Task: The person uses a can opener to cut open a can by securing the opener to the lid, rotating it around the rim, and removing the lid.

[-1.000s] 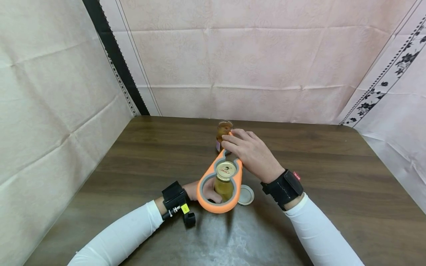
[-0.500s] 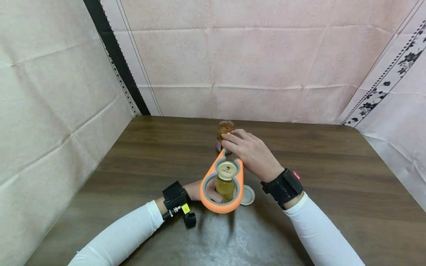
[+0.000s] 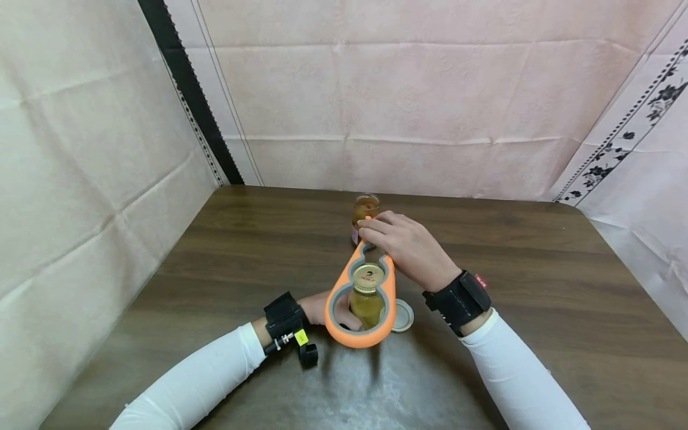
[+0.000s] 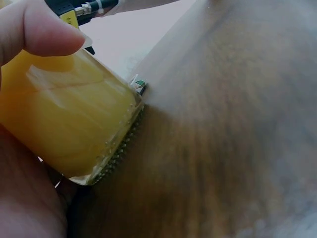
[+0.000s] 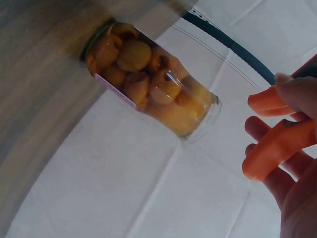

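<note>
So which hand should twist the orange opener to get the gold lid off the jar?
Probably the right hand: it grips the narrow end of the orange figure-eight plastic opener, ringed around the gold metal lid. The left hand holds the yellow glass jar, steadying it.

Both arms wear long white sleeves (image 3: 204, 376). A black strap (image 3: 458, 301) with a small red tag circles the right wrist. The left wrist band (image 3: 282, 322) is black too, carrying a yellow label and silver fittings.

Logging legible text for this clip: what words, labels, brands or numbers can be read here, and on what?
Nothing can be read.
Gold lid: red print, too small.
Far jar: label edge-on, no text visible.
Right wrist strap: red tag, white marks, too small.
Left wrist mount: yellow tag, print illegible.
</note>
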{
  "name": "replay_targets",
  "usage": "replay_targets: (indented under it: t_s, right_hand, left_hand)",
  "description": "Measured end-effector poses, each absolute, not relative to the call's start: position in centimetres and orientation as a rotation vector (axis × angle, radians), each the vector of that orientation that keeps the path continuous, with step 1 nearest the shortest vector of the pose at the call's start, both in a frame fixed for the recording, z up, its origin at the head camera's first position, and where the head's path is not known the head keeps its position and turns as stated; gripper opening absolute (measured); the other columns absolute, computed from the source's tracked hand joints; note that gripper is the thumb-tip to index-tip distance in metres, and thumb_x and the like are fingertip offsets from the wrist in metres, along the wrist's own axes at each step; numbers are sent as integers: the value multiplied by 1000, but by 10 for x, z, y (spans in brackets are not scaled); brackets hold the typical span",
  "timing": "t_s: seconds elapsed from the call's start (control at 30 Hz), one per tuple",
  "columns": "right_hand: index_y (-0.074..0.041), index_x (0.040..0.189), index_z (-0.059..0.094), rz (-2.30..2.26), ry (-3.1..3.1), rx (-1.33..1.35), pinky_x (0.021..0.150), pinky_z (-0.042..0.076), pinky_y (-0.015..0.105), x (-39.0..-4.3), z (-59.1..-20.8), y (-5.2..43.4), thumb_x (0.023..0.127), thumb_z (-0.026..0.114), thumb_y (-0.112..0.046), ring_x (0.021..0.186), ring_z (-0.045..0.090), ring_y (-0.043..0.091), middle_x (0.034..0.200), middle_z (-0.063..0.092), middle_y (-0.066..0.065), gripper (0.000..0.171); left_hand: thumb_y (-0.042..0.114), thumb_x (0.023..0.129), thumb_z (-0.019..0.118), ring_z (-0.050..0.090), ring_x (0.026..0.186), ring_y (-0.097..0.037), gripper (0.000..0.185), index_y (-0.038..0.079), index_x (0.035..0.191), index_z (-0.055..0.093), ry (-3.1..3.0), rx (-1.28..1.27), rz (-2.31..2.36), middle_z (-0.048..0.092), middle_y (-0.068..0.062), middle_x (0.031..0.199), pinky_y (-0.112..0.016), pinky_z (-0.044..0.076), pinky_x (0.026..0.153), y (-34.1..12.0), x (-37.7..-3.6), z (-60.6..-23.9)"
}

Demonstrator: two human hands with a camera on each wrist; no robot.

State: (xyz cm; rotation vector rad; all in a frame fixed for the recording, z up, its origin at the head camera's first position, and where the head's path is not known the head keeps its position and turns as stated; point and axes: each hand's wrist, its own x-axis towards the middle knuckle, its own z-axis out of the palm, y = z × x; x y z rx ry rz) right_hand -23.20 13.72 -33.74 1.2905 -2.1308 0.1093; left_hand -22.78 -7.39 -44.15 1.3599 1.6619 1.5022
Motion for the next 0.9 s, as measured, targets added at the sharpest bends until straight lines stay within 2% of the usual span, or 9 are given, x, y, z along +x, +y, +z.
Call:
replay_targets:
  t_s: [0.03, 0.23, 0.37, 0.5, 0.53, 0.67, 0.77, 0.87, 0.9]
  right_hand:
    - [-11, 122, 68, 114, -2128, 1293, 98, 55, 37, -232, -337, 137, 89, 72, 4, 115, 63, 25, 126, 70, 6, 36]
    - [-13, 122, 69, 160, -2144, 1307, 99, 54, 36, -233, -339, 139, 91, 71, 3, 117, 61, 23, 122, 69, 2, 35]
    - [-13, 116, 69, 193, -2137, 1320, 102, 53, 36, -233, -340, 138, 92, 68, 3, 122, 60, 24, 118, 69, 1, 29]
    - [-12, 110, 68, 205, -2117, 1328, 106, 52, 38, -232, -339, 138, 93, 68, 3, 126, 61, 24, 115, 71, 0, 23]
    - [-12, 110, 68, 206, -2116, 1329, 107, 51, 38, -232, -340, 139, 92, 68, 3, 126, 61, 24, 115, 71, 0, 23]
    - [-12, 109, 68, 232, -2145, 1339, 109, 49, 38, -232, -340, 140, 91, 71, 1, 123, 63, 21, 117, 71, 1, 22]
    - [-12, 109, 68, 269, -2179, 1353, 110, 48, 38, -233, -341, 141, 91, 73, -2, 117, 64, 18, 116, 70, 2, 22]
    - [-12, 110, 67, 316, -2210, 1373, 114, 45, 38, -233, -342, 142, 91, 72, -1, 115, 63, 16, 114, 69, 1, 22]
    - [-12, 109, 66, 337, -2223, 1377, 115, 44, 38, -233, -343, 143, 91, 72, 1, 114, 62, 15, 113, 68, 0, 24]
  left_hand:
    - [68, 83, 70, 44, 141, -12, 116, 21, 164, 1, 1673, 1357, 1504, 39, -27, 156, -32, 31, 122, -74, -227, -440]
    - [71, 83, 67, 46, 141, -15, 110, 15, 163, 17, 1767, 1382, 1405, 48, -16, 154, -34, 35, 120, -77, -236, -443]
    - [73, 84, 64, 41, 144, -12, 107, 17, 163, 17, 1831, 1416, 1318, 43, -10, 158, -31, 35, 120, -78, -243, -449]
    - [76, 81, 64, 43, 141, -13, 118, 17, 164, 5, 1790, 1426, 1409, 47, -19, 153, -32, 33, 120, -74, -238, -446]
    - [78, 80, 64, 43, 140, -14, 119, 14, 163, 7, 1789, 1443, 1430, 50, -21, 149, -32, 33, 120, -73, -236, -445]
    - [80, 80, 62, 32, 147, -10, 118, 8, 162, 16, 1861, 1489, 1396, 46, -21, 153, -29, 26, 123, -74, -234, -442]
    - [78, 79, 64, 20, 154, -11, 115, 9, 160, 21, 1933, 1494, 1336, 32, -14, 164, -30, 20, 126, -75, -233, -439]
    - [76, 79, 67, 19, 153, -9, 113, 8, 159, 24, 1964, 1502, 1322, 29, -14, 164, -28, 19, 126, -73, -231, -435]
    - [69, 83, 68, 25, 150, -6, 104, 8, 158, 27, 1858, 1462, 1344, 33, -11, 162, -26, 23, 124, -72, -229, -434]
